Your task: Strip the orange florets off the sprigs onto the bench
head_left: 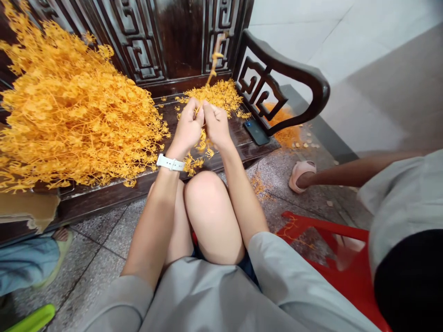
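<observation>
Both hands meet above the front of a dark wooden bench [134,184]. My left hand [189,125], with a white watch on its wrist, pinches a thin orange plastic strand [212,69] that rises blurred toward the bench back. Close beside it, my right hand [216,123] is closed on the same strand, fingertips nearly touching the left ones. More orange pieces [204,145] show below and between the hands. Behind them lies a small pile of loose orange pieces [221,96]. A large heap of orange branched strands [76,110] covers the bench's left part.
A dark phone [256,132] lies by the carved armrest [294,74]. Orange bits [282,127] are scattered on the floor beyond. To the right are a person's leg [339,177] and a red stool [346,272]. Torn cardboard [29,207] and another person's foot [61,234] are at left.
</observation>
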### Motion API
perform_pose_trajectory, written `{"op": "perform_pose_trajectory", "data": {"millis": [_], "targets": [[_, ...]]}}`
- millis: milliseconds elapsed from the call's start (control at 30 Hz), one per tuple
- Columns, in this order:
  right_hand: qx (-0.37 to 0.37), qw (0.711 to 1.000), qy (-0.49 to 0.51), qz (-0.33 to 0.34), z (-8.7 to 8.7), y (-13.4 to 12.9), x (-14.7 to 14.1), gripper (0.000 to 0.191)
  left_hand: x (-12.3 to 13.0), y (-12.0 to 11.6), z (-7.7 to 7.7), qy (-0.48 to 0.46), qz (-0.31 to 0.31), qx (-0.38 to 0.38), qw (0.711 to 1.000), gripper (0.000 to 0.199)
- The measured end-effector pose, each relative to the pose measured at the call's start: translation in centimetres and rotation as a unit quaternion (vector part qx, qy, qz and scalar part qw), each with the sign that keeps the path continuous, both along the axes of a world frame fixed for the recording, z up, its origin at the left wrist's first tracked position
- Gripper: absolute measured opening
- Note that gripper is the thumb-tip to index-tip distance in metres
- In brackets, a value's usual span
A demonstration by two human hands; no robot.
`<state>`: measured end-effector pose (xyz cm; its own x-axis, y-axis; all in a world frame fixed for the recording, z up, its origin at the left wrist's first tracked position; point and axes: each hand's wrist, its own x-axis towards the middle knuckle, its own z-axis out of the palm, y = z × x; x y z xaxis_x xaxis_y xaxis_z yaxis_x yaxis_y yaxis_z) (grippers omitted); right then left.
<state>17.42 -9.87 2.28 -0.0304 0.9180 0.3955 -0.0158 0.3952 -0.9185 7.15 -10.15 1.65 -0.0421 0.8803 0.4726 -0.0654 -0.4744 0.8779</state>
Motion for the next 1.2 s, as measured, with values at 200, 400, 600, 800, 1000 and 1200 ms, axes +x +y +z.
{"op": "perform_pose_trajectory", "data": {"millis": [200,400,600,800,1000,1200], "targets": [[0.057,0.990,-0.120,0.047,1.6,-1.1,2.6,0.067,-3.8,-1.0,0.8,0.165,-0.116,-0.036,0.979,0.028],[0.118,0.991,-0.057,-0.003,4.7,-2.1,3.5,0.071,-5.1,0.1,-0.1,0.036,0.021,-0.090,0.995,0.033],[0.158,0.952,-0.200,-0.168,5.4,5.4,5.9,0.054,-5.3,0.4,0.4,-0.091,0.045,-0.124,0.987,0.059],[0.096,0.981,-0.125,-0.112,3.3,5.6,6.2,0.066,-4.7,-0.4,1.7,-0.093,0.098,-0.090,0.987,0.051],[-0.035,0.998,0.016,-0.052,-1.4,1.2,0.9,0.079,-3.4,0.2,0.7,-0.113,0.120,-0.091,0.982,0.039],[-0.063,0.995,0.022,-0.073,-2.5,1.1,-0.4,0.086,-2.1,-0.5,0.6,-0.123,0.125,-0.050,0.983,0.036]]}}
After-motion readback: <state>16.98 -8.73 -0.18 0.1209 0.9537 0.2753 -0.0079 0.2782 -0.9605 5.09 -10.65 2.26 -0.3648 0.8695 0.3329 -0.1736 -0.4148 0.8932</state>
